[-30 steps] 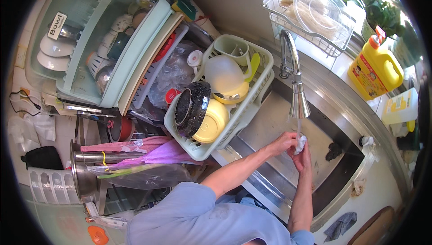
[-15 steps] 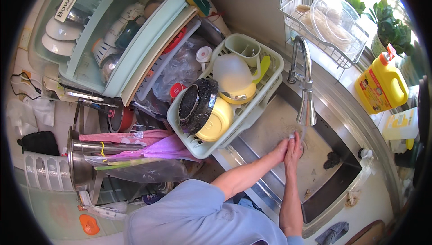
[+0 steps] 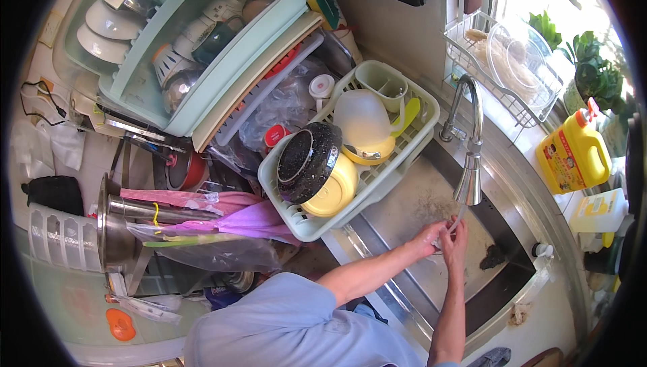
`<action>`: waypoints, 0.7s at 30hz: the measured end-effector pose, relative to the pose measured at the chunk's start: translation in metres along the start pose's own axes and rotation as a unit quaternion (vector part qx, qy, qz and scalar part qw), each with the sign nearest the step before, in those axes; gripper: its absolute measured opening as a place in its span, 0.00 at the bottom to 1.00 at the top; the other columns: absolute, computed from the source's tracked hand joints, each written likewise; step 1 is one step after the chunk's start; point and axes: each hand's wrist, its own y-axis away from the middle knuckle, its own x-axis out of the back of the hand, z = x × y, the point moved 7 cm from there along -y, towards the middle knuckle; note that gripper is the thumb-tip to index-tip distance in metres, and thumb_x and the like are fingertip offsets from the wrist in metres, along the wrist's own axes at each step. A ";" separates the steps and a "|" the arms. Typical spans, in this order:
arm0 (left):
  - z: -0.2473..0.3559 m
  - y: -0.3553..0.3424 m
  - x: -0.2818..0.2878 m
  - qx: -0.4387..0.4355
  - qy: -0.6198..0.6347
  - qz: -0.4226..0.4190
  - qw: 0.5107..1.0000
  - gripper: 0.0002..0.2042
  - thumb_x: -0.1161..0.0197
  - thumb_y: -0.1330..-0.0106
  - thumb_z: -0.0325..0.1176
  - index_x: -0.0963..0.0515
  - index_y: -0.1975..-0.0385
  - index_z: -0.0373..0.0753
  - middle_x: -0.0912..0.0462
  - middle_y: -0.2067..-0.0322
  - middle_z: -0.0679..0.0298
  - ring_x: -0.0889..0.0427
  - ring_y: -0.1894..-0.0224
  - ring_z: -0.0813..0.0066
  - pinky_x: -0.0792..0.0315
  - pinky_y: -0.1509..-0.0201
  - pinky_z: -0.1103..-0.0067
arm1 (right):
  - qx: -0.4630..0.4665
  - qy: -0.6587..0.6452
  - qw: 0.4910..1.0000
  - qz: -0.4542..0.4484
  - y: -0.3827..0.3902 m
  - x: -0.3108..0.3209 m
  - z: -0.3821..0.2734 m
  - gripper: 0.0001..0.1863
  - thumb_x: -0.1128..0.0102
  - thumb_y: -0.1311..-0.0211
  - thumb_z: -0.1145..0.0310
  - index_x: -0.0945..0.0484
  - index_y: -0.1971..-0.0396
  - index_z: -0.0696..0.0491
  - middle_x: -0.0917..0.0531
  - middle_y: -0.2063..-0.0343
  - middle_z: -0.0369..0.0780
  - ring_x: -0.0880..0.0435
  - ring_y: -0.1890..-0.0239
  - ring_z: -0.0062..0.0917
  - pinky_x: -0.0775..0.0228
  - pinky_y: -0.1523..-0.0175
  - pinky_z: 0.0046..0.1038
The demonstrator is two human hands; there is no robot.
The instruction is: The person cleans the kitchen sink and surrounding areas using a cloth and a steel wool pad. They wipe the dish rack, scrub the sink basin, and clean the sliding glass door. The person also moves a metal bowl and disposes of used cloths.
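Observation:
In the steel sink [image 3: 397,200], both hands are close together under the chrome faucet [image 3: 468,181], with a thin stream of water falling onto them. My left hand [image 3: 426,240] reaches in with its fingers curled. My right hand [image 3: 457,237] is beside it, fingers bent and closed toward the left. Something small and pale shows between the hands, too small and wet to name. A dark clump of scrubbing material [image 3: 493,257] lies on the sink floor, right of my right hand.
A pale green dish rack [image 3: 306,231] beside the sink holds a black speckled pan [image 3: 306,165], yellow bowls [image 3: 335,192] and a frosted cover [image 3: 360,117]. A yellow detergent jug [image 3: 573,153] stands on the right ledge. A wire basket [image 3: 502,70] hangs near the window.
The view has shifted slightly. My hands, held nearly flat together before, are now a little apart with fingers bent, and the right hand has come up under the stream.

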 end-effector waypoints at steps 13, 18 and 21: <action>0.024 0.048 0.034 -0.029 -0.278 0.026 0.960 0.05 0.39 0.44 0.31 0.23 0.72 0.36 0.25 0.81 0.65 0.26 0.80 0.74 0.31 0.80 0.76 | 0.095 -0.101 0.989 -0.046 -0.126 0.015 -0.062 0.15 0.46 0.37 0.63 0.22 0.58 0.58 0.21 0.65 0.38 0.24 0.62 0.26 0.34 0.56 0.27; 0.027 0.030 0.065 -0.069 -0.318 0.116 0.938 0.10 0.38 0.40 0.35 0.24 0.62 0.38 0.21 0.66 0.65 0.24 0.63 0.77 0.30 0.65 0.79 | -0.030 -0.103 0.992 -0.071 -0.170 -0.009 -0.083 0.13 0.40 0.40 0.62 0.20 0.65 0.57 0.22 0.73 0.32 0.27 0.73 0.14 0.36 0.69 0.19; 0.042 0.055 0.039 -0.061 -0.271 0.131 0.952 0.15 0.37 0.41 0.42 0.25 0.58 0.42 0.24 0.69 0.68 0.26 0.67 0.77 0.33 0.64 0.77 | -0.057 -0.174 0.982 -0.052 -0.195 -0.002 -0.069 0.16 0.41 0.40 0.60 0.21 0.65 0.60 0.19 0.70 0.37 0.20 0.67 0.22 0.28 0.60 0.22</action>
